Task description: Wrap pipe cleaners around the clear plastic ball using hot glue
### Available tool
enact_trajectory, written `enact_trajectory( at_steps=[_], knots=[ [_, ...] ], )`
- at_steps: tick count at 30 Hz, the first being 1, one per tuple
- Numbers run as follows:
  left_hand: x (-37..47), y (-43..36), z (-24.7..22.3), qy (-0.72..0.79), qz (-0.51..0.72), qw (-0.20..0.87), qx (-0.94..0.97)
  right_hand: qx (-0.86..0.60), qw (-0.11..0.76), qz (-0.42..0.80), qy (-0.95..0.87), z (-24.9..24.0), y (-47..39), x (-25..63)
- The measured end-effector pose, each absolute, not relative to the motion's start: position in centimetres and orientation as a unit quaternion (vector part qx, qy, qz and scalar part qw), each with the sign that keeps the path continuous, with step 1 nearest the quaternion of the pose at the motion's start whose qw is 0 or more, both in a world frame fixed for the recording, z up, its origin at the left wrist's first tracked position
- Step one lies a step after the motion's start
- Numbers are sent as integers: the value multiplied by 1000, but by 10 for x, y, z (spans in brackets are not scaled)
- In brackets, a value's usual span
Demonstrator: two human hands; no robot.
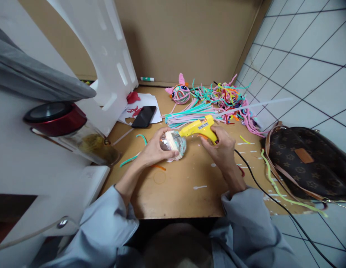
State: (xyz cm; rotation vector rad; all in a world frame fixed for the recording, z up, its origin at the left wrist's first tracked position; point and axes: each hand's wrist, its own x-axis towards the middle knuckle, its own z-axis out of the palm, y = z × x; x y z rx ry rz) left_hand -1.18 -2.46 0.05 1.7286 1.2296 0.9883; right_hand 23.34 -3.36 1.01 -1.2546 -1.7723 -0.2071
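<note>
My left hand (pixel 154 149) is wrapped round a clear ball (pixel 181 146) with cream and pale teal fuzzy stems wound on it. In my right hand (pixel 221 145) is a yellow hot glue gun (pixel 195 127), gripped by its handle. Its nozzle points left and meets the upper right side of the ball; whether it touches I cannot tell. A clear glue stick (pixel 269 102) juts out of the gun's back end. Teal pipe cleaners (pixel 129 159) and an orange one (pixel 159 167) lie near my left hand.
Behind the ball lie bundled pipe cleaners (pixel 186 115), a tangled colourful heap (pixel 225 95) and a decorated ball with pink ears (pixel 180 93). A phone (pixel 145 116) rests on paper. A glass bottle (pixel 89 143) stands left, a brown handbag (pixel 309 163) right. The gun's black cord (pixel 253 178) trails rightward.
</note>
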Motion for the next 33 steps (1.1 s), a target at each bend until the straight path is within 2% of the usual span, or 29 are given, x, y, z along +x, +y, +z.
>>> enact_trajectory(
  at_steps=[7, 13, 33],
  knots=[
    [-12, -25, 1, 483, 391, 386, 682, -504, 459, -105, -724, 10, -33, 234],
    [-12, -25, 2, 481, 386, 389, 684, -450, 500, -127, -729, 8, -30, 234],
    [-12, -26, 4, 484, 380, 393, 683, -483, 483, -139, -717, 7, -30, 235]
  ],
)
